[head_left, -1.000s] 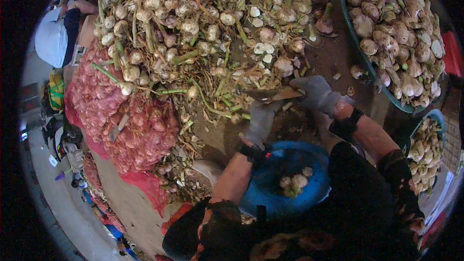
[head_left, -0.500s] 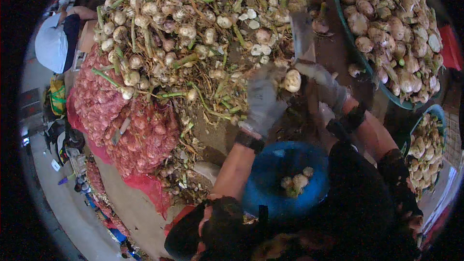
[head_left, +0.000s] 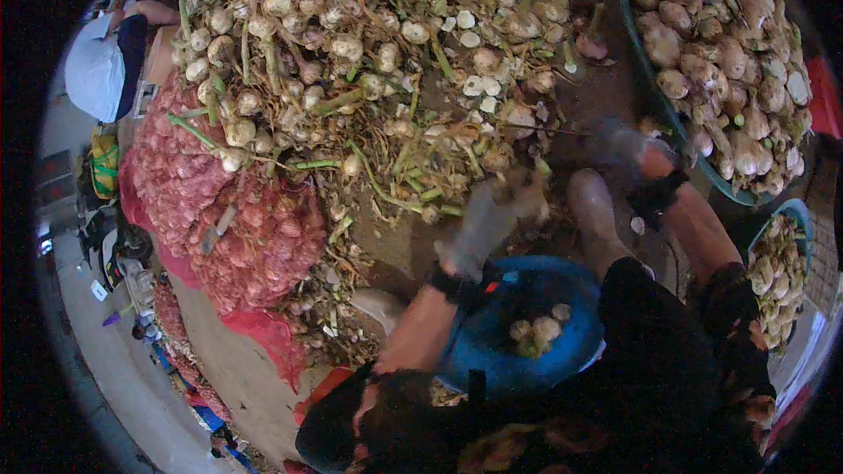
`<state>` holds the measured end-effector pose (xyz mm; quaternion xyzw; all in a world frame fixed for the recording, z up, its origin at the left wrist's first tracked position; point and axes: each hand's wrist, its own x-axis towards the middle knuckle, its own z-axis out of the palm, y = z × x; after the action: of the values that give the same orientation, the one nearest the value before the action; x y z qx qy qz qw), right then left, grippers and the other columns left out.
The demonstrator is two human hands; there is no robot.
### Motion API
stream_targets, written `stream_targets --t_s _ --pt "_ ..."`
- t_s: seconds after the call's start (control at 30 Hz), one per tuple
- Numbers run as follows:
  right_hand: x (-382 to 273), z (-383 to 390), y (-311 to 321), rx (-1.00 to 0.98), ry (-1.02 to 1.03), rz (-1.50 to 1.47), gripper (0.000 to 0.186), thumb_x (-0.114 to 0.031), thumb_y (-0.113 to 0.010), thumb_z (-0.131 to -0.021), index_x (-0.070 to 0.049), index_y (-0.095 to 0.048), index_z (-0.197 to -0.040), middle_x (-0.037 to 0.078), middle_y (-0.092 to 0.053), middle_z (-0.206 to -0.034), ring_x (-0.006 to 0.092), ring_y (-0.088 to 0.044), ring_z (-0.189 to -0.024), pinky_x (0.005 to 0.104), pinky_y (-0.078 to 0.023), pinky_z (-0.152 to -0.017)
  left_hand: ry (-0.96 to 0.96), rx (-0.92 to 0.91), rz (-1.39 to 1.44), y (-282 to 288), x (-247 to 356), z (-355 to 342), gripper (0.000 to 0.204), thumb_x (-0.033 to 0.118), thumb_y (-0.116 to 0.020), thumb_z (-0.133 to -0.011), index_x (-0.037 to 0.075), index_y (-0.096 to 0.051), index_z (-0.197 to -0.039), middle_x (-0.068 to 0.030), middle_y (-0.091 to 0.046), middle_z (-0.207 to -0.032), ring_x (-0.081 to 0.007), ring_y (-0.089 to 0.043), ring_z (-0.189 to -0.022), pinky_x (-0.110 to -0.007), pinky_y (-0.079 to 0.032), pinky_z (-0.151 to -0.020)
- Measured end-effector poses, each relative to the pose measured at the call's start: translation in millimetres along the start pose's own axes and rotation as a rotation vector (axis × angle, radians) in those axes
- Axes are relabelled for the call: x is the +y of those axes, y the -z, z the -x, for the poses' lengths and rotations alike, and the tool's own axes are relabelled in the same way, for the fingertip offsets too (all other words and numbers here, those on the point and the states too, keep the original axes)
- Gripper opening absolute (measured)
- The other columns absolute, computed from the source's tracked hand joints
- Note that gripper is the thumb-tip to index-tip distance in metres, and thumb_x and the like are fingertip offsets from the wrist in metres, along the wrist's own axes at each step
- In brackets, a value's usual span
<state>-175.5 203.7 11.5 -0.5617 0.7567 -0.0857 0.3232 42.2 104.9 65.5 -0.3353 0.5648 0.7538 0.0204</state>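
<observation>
My left hand (head_left: 486,226), in a grey glove, is closed on a garlic bulb (head_left: 529,197) smeared by motion. It is above the far rim of a blue basin (head_left: 461,360), in which a few pale bulbs (head_left: 538,331) lie. My right hand (head_left: 619,146), gloved and blurred, is closed round a knife; its blade (head_left: 549,130) shows edge-on as a thin dark line pointing left. Beyond both hands spreads a big heap of garlic (head_left: 342,53) with stalks and roots. White cut pieces (head_left: 474,86) lie on its near right part.
At the right stands a large green-rimmed tub (head_left: 654,92) full of trimmed bulbs, with a smaller tub (head_left: 777,272) of garlic nearer me. Red mesh sacks (head_left: 228,219) of garlic lie at the left, with another knife (head_left: 219,228) on top. A person in a pale cap (head_left: 95,70) sits far left.
The knife has turned from blade pointing away to edge-on pointing left. My right hand has moved right and slightly nearer the tub; my left hand and the bulb have come nearer me.
</observation>
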Motion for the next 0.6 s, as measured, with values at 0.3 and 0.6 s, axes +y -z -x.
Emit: stream_targets --t_s 0.3,0.6 --pt "8.3 22.6 -4.5 0.051 -0.258 -0.115 0.029 -0.02 -0.058 -0.066 -0.003 -0.055 -0.09 0.015 -0.057 -0.078 0.0294 -0.055 -0.072 0.0356 -0.043 -0.065 -0.372 0.085 -1.728 76.6 9.7 -55.8 0.044 0.009 -0.055 -0.067 0.011 -0.045 -0.11 -0.0115 -0.041 -0.116 -0.0266 -0.045 -0.101 -0.032 -0.038 -0.083" --pt "-5.8 7.3 -9.3 0.061 -0.174 -0.27 0.031 -0.023 -0.058 -0.066 -0.005 -0.055 -0.091 0.016 -0.057 -0.075 0.0304 -0.054 -0.069 0.0376 -0.043 -0.061 0.086 0.701 -0.849 113.8 -3.6 -51.1 0.037 0.027 -0.06 -0.064 0.001 -0.056 -0.09 -0.0106 -0.056 -0.093 -0.0213 -0.055 -0.078 -0.026 -0.042 -0.068"
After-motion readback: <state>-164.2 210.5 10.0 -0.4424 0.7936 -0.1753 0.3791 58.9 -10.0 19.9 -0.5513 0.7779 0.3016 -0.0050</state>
